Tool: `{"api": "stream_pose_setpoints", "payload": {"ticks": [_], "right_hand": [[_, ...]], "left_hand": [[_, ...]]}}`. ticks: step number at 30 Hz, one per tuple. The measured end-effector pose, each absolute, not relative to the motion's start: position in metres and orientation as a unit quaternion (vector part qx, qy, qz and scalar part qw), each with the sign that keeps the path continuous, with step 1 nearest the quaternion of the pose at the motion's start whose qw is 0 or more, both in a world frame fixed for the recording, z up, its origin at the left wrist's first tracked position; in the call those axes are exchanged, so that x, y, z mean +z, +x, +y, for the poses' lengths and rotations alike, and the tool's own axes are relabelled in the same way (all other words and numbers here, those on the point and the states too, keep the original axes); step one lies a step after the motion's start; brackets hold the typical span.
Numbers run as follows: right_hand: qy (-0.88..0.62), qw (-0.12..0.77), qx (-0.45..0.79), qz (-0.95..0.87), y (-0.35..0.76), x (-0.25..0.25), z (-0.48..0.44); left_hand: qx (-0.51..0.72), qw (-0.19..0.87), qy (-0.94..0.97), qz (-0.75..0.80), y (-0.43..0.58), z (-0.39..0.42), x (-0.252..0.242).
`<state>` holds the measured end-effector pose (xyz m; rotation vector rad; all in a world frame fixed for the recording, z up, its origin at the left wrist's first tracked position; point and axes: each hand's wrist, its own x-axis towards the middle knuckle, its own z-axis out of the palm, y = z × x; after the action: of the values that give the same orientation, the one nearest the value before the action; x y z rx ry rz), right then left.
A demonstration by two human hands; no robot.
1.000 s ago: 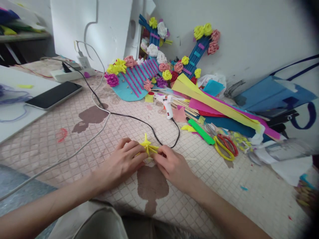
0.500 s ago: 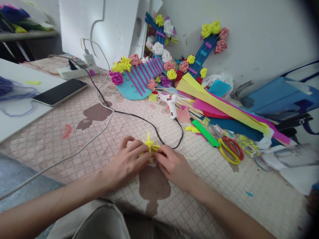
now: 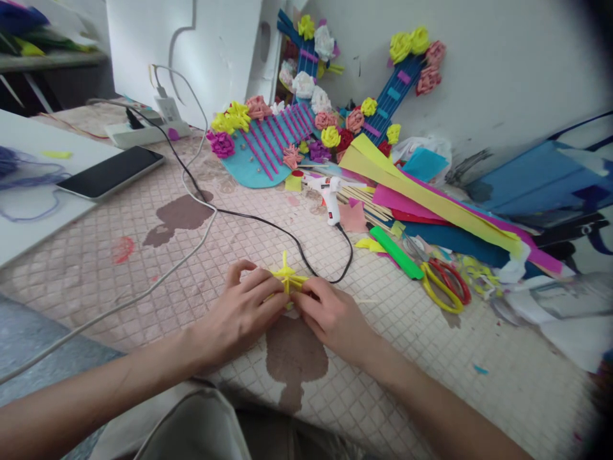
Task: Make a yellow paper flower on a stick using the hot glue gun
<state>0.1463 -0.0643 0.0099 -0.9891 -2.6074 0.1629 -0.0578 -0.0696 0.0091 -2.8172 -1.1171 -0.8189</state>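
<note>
Both of my hands meet over a small yellow paper flower (image 3: 287,276) with narrow pointed petals, low above the patterned tablecloth (image 3: 239,243). My left hand (image 3: 244,310) is closed on its left side, fingertips pinching the petals. From the right, my right hand (image 3: 332,316) pinches the flower's near right edge with thumb and index finger. My fingers cover the lower part of the flower. A thin pale stick (image 3: 366,301) lies just right of my right hand. Beyond the flower stands a white glue gun (image 3: 330,197) with a black cord.
Paper-flower-covered blue guitar shapes (image 3: 253,169) lean at the back. To the right lie yellow-and-red scissors (image 3: 441,287), a green cutter (image 3: 396,253) and crepe paper strips (image 3: 431,198). A phone (image 3: 112,171), a power strip (image 3: 143,131) and a white cable (image 3: 158,287) are on the left.
The view has shifted slightly. Both hands stay at the yellow paper flower, with only small finger movements; a petal shows a little more beside the left fingers.
</note>
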Motion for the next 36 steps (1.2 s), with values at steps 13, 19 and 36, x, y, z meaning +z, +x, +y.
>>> {"api": "stream_pose_setpoints", "payload": {"ticks": [13, 19, 36], "right_hand": [[-0.344, 0.195, 0.059, -0.917, 0.1445, 0.0078, -0.0633], [-0.352, 0.202, 0.022, -0.914, 0.1411, 0.0067, -0.0645], [-0.349, 0.197, 0.014, -0.916, 0.1395, 0.0053, -0.0602]], "left_hand": [[-0.271, -0.009, -0.895, -0.355, -0.0572, -0.0698, 0.0065], [-0.277, -0.014, -0.891, -0.360, -0.0558, -0.0698, 0.0072], [-0.295, -0.032, -0.875, -0.383, -0.0568, -0.0676, 0.0039]]}}
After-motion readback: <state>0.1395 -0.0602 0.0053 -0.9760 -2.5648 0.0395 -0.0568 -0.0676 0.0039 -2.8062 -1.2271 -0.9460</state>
